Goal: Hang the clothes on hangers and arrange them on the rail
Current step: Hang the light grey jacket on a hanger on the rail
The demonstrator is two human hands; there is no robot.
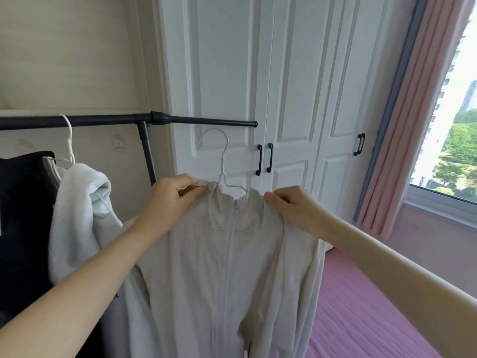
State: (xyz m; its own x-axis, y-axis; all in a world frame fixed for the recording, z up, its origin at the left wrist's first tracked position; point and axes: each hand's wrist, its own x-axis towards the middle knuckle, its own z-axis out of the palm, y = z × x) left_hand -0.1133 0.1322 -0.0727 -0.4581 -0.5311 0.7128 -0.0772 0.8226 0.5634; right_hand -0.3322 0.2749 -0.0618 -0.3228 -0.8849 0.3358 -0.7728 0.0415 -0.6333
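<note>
While the left hand (171, 200) pinches one shoulder of the jacket (227, 267), the right hand (294, 208) pinches the other, its hanger (222, 161) hooking below the rail (103, 121).

Rail's (206, 121) right end bare — hung hoodie (77, 210) crowds the left, seemingly.

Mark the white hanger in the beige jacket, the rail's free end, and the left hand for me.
white hanger (224, 151), head view, on its neck below the hook.
rail (254, 123), head view, on its capped free end.
left hand (171, 196), head view, on its back, fingers gripping the beige jacket (206, 267).
</note>
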